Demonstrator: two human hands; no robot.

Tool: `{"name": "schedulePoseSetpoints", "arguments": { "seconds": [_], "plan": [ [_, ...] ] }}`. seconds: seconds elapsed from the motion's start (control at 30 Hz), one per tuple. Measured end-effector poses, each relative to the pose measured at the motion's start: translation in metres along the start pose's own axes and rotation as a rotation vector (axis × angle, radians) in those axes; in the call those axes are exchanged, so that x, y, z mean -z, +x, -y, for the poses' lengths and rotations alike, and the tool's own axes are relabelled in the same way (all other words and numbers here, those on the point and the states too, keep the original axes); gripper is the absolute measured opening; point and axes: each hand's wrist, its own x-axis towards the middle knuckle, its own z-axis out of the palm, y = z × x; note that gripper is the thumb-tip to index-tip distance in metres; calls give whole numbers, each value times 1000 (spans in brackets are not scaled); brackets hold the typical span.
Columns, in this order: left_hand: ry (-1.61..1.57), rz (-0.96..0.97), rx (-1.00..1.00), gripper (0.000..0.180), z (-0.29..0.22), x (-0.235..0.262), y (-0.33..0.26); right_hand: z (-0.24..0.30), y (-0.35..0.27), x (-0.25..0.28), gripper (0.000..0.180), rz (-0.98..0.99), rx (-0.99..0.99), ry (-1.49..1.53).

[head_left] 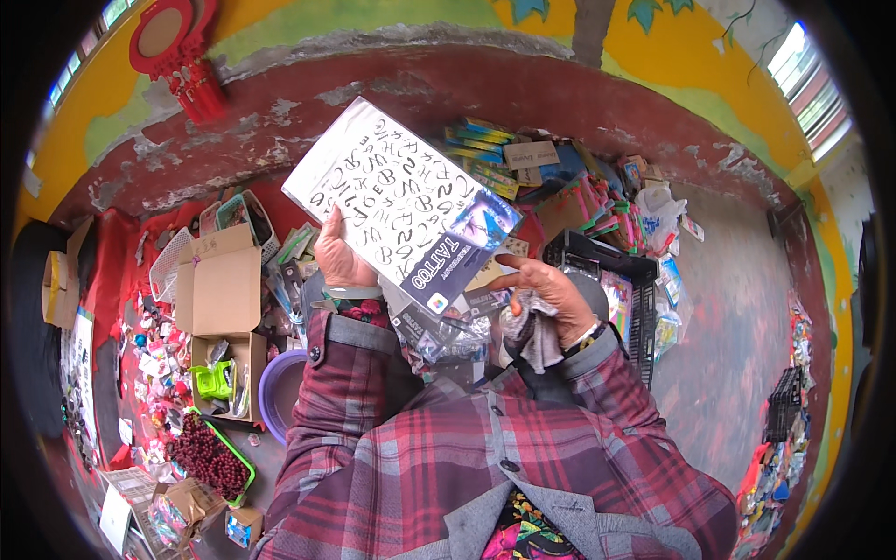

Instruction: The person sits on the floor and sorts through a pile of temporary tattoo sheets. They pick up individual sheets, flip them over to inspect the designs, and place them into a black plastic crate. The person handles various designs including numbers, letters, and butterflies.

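My left hand (342, 254) is closed on the left edge of a white tattoo sheet (397, 191) in a clear sleeve. Black lettering covers the sheet, and a dark blue band with a blue picture runs along its lower right end. In my right hand (558, 297) a crumpled grey cloth (537, 338) is gripped. The fingers of that hand are close to the sheet's lower right corner; whether they touch it I cannot tell. Below the sheet, between my arms, lie several dark packets (439, 341) in clear wrapping, partly hidden by it.
To the left stand an opened cardboard box (221, 289), a purple basin (280, 397) and a green-rimmed tray (245, 457) of dark red beads. A black crate (644, 308) is at my right. Colourful packages (597, 201) are heaped ahead against the dark red wall (448, 84).
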Motion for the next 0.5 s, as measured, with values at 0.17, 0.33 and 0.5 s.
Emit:
{"name": "schedulePoseSetpoints", "arguments": {
  "seconds": [0.17,0.33,0.5],
  "plan": [
    [158,-83,-35,41,7,5,-2,-11,7,-38,21,62,100,-52],
    [191,169,187,48,9,-6,-9,-16,12,-17,13,-23,246,13],
    [337,191,350,58,15,-11,-12,43,-41,61,10,-332,547,-93]
  ]
}}
